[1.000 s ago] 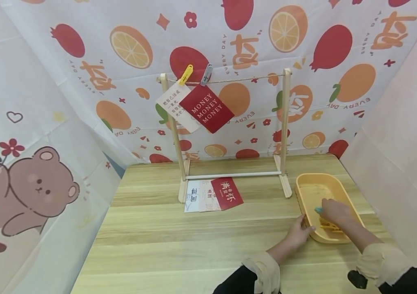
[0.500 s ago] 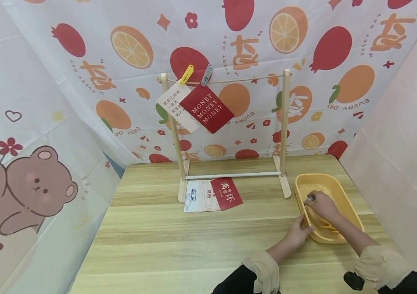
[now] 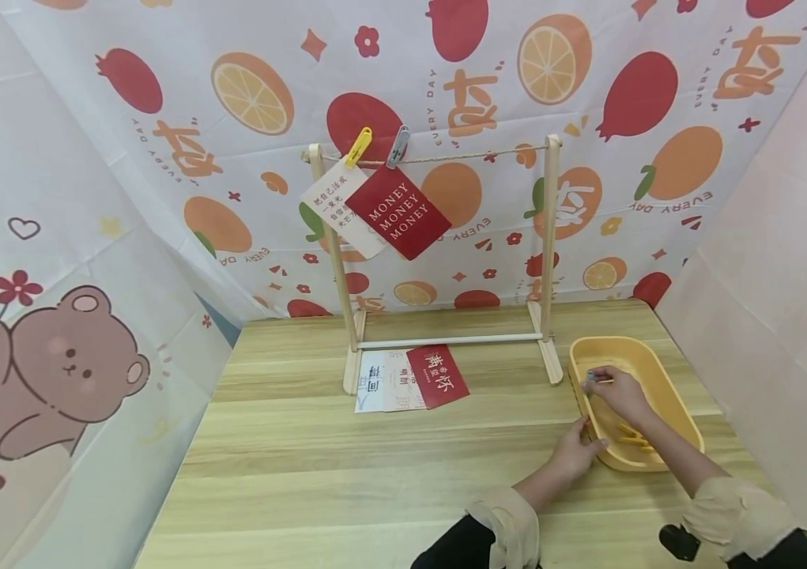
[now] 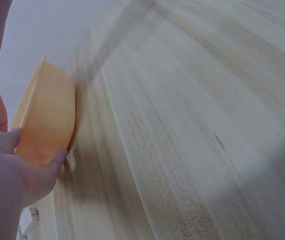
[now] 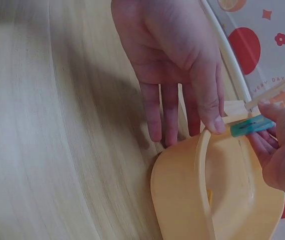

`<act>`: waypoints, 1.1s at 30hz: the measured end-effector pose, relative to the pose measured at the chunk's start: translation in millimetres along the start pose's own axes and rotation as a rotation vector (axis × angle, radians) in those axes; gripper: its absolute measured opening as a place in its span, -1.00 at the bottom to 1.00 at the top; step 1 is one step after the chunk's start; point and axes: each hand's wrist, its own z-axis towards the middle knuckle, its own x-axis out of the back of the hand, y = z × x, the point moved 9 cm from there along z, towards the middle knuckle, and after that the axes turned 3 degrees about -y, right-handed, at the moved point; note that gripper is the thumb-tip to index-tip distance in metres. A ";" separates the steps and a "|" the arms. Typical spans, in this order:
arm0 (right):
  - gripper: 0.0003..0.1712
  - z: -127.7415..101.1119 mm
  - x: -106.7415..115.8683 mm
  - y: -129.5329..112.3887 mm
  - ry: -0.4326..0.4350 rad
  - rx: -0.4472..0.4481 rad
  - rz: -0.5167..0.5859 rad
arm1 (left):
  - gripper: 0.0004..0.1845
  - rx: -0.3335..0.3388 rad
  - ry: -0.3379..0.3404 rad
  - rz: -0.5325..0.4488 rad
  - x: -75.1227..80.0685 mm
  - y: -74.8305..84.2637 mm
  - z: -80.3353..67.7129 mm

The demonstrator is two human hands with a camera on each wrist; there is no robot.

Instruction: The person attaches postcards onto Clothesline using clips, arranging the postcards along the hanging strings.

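1. Fruit-printed cloth (image 3: 460,103) hangs at 12 o'clock, behind the wood-grain tabletop (image 3: 375,474).
2. At 4 o'clock sits the yellow tray (image 3: 641,359); my left grip (image 3: 574,454) pinches its wall at the tray's 8 o'clock, thumb at the rim, fingers against the outside.
3. My right grip (image 3: 618,395) pinches the teal clip (image 5: 252,126) near the tray's 10 o'clock edge; whether clip and rim touch, I cannot tell.
4. What has just changed: a second ago I had this clip nearer the tray's middle; now it is up by the edge, apart from the yellow clips (image 3: 634,436) at the tray's 6 o'clock. I judge it singled out and being adjusted between my fingers.
5. Toward 12 o'clock, the wooden rack (image 3: 551,237) carries two clipped cards, white (image 3: 335,201) and red (image 3: 398,209), unmoved.
6. Loose cards (image 3: 439,375) lie at the tray's 9 o'clock, also unmoved.
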 end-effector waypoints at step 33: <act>-0.41 -1.8 -4.7 6.4 -0.032 -0.012 0.021 | -0.47 -0.039 -0.010 -0.045 -2.1 4.2 -2.6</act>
